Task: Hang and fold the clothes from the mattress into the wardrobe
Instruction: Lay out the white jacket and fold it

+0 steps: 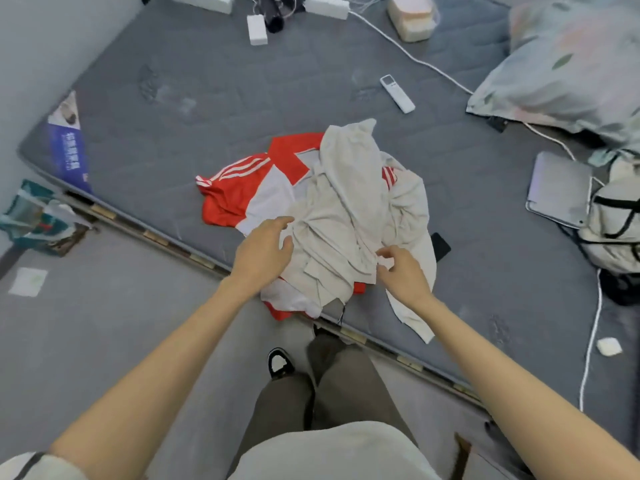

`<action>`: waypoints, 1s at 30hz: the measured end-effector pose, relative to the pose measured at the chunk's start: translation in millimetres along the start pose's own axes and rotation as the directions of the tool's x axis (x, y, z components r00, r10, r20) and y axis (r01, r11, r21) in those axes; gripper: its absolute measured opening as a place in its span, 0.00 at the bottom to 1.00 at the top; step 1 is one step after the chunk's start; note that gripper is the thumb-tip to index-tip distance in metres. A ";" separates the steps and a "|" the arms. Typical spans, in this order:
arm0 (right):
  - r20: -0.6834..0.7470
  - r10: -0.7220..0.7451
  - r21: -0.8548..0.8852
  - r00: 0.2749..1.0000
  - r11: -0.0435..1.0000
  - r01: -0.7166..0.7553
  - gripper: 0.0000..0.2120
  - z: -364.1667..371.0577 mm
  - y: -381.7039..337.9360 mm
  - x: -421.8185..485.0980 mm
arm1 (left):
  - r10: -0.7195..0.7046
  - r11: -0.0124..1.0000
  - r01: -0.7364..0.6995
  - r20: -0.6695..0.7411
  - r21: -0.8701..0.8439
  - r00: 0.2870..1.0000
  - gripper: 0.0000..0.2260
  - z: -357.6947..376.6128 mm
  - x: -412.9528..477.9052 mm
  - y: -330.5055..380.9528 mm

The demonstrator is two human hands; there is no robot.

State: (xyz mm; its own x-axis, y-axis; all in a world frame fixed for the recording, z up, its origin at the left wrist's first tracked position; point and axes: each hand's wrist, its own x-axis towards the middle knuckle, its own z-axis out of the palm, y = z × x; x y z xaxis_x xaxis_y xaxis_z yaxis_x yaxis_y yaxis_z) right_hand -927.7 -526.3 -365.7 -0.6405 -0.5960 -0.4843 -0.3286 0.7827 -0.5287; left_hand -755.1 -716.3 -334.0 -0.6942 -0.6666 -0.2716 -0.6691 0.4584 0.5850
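A crumpled beige garment (349, 202) lies heaped on a red and white striped jersey (242, 195) near the front edge of the grey mattress (207, 98). My left hand (263, 251) hovers at the pile's left edge, fingers apart, holding nothing. My right hand (401, 271) rests on the beige cloth at the pile's right side, fingers curled at a fold; whether it grips the cloth is unclear. The wardrobe is out of view.
On the mattress lie a white remote (397, 93), a laptop (559, 188), a bag (613, 216), a pillow (571, 64), a dark phone (440, 246), cables and power strips (325, 6). A teal bag (34, 220) sits on the floor at left.
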 end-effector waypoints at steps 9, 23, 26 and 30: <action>0.059 0.142 0.115 0.988 0.982 -0.148 0.25 17.2 30.6 126.5 | -0.166 0.985 0.171 0.139 -0.026 0.976 0.19 83.8 95.2 -20.0; -0.099 0.150 -0.053 0.984 0.986 -0.156 0.46 82.6 38.5 295.2 | -0.233 0.964 0.252 0.188 -0.082 0.954 0.21 153.9 196.1 -96.1; -0.151 0.049 0.017 0.987 0.999 -0.047 0.36 79.2 51.7 298.5 | -0.203 0.967 0.228 0.195 -0.116 0.960 0.19 159.8 200.9 -95.8; -0.181 -0.108 0.013 0.978 0.994 0.112 0.24 58.0 59.3 275.3 | -0.155 0.977 0.187 0.250 -0.106 0.956 0.20 161.4 208.8 -81.1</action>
State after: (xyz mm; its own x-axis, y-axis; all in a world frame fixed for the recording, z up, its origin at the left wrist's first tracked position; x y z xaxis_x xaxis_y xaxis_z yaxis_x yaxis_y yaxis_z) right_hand -1083.2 -654.4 -570.9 -0.7163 -0.6344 -0.2905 -0.3888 0.7086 -0.5888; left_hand -888.6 -797.7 -561.6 -0.6257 -0.5615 -0.5415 -0.7550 0.2612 0.6015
